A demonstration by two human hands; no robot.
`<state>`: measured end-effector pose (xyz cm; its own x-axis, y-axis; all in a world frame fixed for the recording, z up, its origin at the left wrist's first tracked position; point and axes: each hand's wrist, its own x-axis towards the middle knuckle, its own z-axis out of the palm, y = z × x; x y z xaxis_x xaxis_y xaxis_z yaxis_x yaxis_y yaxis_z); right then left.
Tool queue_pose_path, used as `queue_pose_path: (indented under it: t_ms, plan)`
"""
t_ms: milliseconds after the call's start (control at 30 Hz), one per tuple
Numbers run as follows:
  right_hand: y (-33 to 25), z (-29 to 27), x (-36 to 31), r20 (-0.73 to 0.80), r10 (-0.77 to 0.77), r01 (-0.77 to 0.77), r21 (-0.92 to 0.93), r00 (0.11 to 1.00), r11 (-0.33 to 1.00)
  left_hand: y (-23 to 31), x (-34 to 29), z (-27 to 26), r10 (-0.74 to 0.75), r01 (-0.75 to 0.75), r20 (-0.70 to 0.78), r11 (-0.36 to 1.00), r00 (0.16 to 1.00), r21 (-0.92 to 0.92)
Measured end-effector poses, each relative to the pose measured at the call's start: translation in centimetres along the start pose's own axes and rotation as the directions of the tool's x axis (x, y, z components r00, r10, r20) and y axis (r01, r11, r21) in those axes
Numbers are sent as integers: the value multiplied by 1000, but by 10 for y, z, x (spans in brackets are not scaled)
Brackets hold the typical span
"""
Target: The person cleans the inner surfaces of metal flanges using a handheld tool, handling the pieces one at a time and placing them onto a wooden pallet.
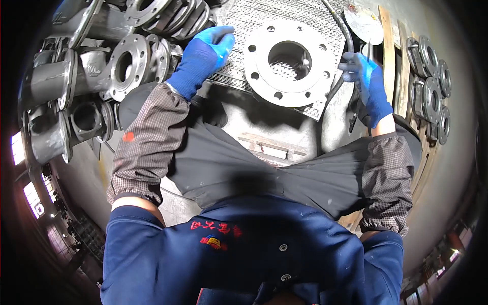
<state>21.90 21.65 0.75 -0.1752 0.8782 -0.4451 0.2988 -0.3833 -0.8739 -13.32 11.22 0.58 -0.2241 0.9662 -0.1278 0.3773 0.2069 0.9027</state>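
Note:
A large pale metal flange (261, 62), with a wide central bore and a ring of bolt holes, lies flat on a patterned metal grate (325, 30) in front of me. My left hand (209, 51), in a blue glove, is held just left of the flange. Its fingers stretch toward the flange, apart from it and with nothing in them. To the flange's right is my right hand (365, 73), also gloved in blue. Its fingers are spread and point left, beside a black cable (347, 35); whether they touch it I cannot tell.
Grey flanged pipe fittings (48, 81) are piled at the left. Several flanged parts (432, 99) stand at the right beside wooden planks (389, 56). A pale round disc (364, 24) lies at the far right. The cable runs down past the grate between my legs.

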Motion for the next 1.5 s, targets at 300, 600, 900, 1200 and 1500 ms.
queue_pose_path:
  t_ms: [300, 600, 900, 1200, 1500]
  plan:
    - [28, 30, 3, -7, 84, -84, -144, 996, 986, -31, 4, 30, -269, 271, 150, 963, 951, 10]
    - [20, 47, -9, -12, 100, -99, 58, 995, 993, -39, 17, 67, -345, 341, -6, 930, 939, -136]
    - [48, 35, -3, -113, -90, 84, -51, 990, 995, 26, 0, 66, -209, 212, 36, 965, 977, -151]
    - [56, 23, -2, -125, 94, -48, 329, 988, 943, 70, 3, 80, -111, 141, 118, 948, 987, -285]
    - [54, 69, -5, 168, 47, -100, 327, 985, 940, 90, 5, 43, 567, -545, -26, 803, 823, 242]
